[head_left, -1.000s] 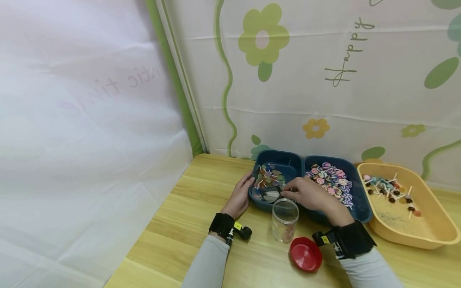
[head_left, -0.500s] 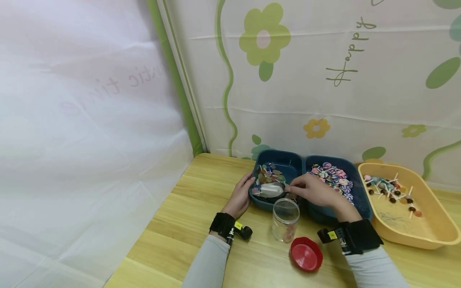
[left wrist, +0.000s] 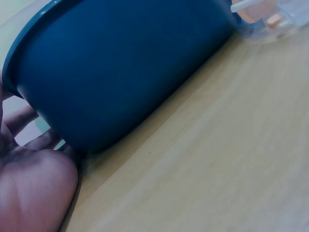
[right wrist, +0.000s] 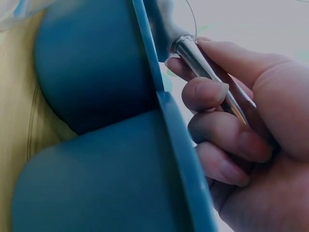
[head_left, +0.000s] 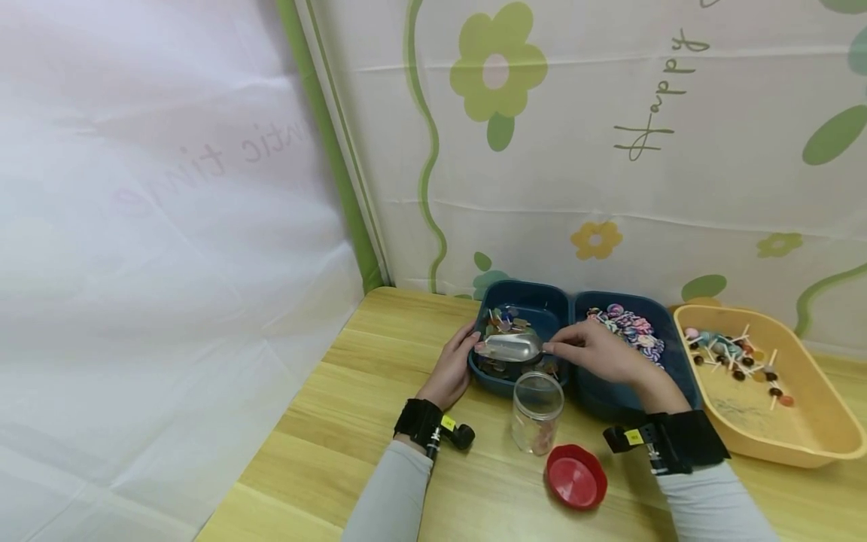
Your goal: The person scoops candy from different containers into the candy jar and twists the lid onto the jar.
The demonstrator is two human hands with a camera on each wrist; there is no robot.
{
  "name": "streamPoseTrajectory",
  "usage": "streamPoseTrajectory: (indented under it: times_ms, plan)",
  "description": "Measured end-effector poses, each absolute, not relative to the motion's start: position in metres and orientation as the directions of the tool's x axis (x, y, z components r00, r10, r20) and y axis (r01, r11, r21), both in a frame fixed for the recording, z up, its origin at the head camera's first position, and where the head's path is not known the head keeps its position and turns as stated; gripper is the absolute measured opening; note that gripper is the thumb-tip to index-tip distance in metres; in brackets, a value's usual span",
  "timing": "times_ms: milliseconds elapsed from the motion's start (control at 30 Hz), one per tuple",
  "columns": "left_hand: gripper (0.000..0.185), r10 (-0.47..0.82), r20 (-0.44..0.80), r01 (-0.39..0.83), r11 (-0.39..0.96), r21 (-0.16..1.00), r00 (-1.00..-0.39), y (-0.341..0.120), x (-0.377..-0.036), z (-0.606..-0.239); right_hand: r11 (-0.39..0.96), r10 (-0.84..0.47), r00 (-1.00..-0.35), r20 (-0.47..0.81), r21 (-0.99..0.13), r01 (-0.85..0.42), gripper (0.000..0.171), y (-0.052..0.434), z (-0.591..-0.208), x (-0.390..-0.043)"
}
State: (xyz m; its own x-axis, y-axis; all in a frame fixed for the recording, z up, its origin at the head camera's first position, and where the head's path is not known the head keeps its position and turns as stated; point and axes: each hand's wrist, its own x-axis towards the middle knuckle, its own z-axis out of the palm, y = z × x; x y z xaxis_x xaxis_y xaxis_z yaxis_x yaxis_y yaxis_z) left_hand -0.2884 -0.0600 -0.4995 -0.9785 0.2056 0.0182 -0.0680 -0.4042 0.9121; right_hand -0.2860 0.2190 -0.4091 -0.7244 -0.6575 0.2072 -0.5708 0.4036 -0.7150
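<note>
My right hand [head_left: 596, 351] grips the handle of a small metal scoop [head_left: 512, 347], whose bowl hangs over the left compartment of the dark blue tray [head_left: 567, 301]. That compartment holds small colourful candies [head_left: 504, 322]. In the right wrist view my fingers [right wrist: 212, 92] curl round the scoop's shiny handle [right wrist: 207, 77] above the tray's rim [right wrist: 166, 106]. My left hand [head_left: 452, 366] rests against the tray's left outer wall [left wrist: 120, 72], palm [left wrist: 34, 188] touching it. A clear open jar [head_left: 536, 412] stands just in front of the tray.
A red lid [head_left: 575, 476] lies on the wooden table [head_left: 325, 421] right of the jar. The tray's right compartment holds swirled lollipops [head_left: 628, 329]. A yellow tub [head_left: 799, 421] with several lollipops sits at the right. Cloth backdrops stand close behind and to the left.
My right hand has lifted the scoop out of the candies and drawn it up and slightly back over the left compartment. My left hand has stayed on the tray.
</note>
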Motion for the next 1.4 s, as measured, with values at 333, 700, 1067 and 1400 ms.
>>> streamPoseTrajectory:
  times_ms: [333, 700, 1067, 1400]
  plan:
    - [0.048, 0.203, 0.033, -0.05, -0.389, 0.92, -0.979, -0.059, -0.289, -0.5, 0.356, -0.67, -0.707, 0.226, -0.738, -0.573, 0.017, 0.216, -0.416, -0.289]
    - [0.049, 0.202, 0.022, -0.059, -0.386, 0.921, -0.979, -0.059, -0.291, -0.502, 0.37, -0.655, -0.729, 0.201, -0.755, -0.541, 0.016, 0.216, -0.42, -0.289]
    - [0.049, 0.21, 0.008, -0.078, -0.395, 0.915, -0.978, -0.06, -0.289, -0.502, 0.374, -0.629, -0.743, 0.23, -0.748, -0.548, 0.018, 0.221, -0.418, -0.29]
    - [0.046, 0.21, 0.016, -0.07, -0.394, 0.917, -0.978, -0.06, -0.288, -0.501, 0.455, -0.508, -0.824, 0.251, -0.734, -0.504, 0.021, 0.233, -0.405, -0.283]
